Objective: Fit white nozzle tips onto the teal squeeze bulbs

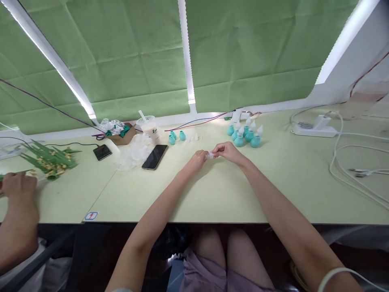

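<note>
My left hand [198, 158] and my right hand [225, 151] meet over the middle of the table, fingers pinched on a small whitish translucent piece [209, 155] between them. Its exact kind is too small to tell. Behind my right hand stand several turquoise vase-shaped pieces [238, 141], with white flame-shaped tips [259, 130] on top. Up and left of my hands are three turquoise vase-shaped pieces [172, 139] without tips. Several small white pieces [194, 138] lie beside them.
Left of my hands are a black phone [155, 157], crumpled clear plastic [135, 152], a drink cup [151, 129] and a cardboard box [123, 136]. A co-worker's hand [20, 184] is beside green stems [53, 160] at far left. A power strip [316, 129] and white cables [340, 162] lie right.
</note>
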### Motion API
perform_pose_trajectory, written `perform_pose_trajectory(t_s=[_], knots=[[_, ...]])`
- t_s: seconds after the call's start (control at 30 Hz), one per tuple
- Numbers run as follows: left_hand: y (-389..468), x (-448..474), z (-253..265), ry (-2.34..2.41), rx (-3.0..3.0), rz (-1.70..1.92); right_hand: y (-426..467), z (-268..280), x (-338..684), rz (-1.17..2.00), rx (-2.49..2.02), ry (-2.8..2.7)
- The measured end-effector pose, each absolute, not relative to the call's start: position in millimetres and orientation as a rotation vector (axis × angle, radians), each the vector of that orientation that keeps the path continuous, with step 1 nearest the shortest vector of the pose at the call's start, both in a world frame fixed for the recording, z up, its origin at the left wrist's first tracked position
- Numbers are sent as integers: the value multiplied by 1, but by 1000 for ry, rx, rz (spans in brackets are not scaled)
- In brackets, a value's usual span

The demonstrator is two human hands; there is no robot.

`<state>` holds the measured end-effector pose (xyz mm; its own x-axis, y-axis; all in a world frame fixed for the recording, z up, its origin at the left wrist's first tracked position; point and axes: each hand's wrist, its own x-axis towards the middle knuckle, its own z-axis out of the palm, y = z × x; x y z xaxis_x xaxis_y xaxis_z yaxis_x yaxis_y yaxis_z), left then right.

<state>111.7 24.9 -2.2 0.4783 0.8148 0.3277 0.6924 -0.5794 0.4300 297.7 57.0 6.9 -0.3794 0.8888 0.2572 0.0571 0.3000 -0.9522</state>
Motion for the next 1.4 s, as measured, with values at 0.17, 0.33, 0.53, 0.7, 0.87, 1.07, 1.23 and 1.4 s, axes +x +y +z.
perform_pose_trajectory(t_s=[0.17, 0.33, 0.53, 0.7, 0.87, 1.07, 1.23, 1.4], knots=[[23, 113, -4, 1333, 2417, 814, 58, 2, 294, 1174, -888, -1648], [28, 111, -3, 1367, 2221, 923, 60, -8, 284, 1122, -916, -1584], [44, 88, -5, 1334, 1980, 1016, 64, -23, 275, 1019, -975, -1672], [58, 50, -2, 1514, 1729, 1135, 68, -33, 273, 900, -1089, -1741], [65, 32, -4, 1485, 1629, 1193, 89, -16, 251, 517, -1346, -1936], [66, 32, -12, 1393, 1652, 1195, 124, 9, 196, -31, -1442, -2177], [72, 33, -16, 1377, 1646, 1195, 144, 2, 180, -148, -1499, -2295], [74, 36, -19, 1335, 1646, 1189, 148, -4, 182, -110, -1475, -2282]])
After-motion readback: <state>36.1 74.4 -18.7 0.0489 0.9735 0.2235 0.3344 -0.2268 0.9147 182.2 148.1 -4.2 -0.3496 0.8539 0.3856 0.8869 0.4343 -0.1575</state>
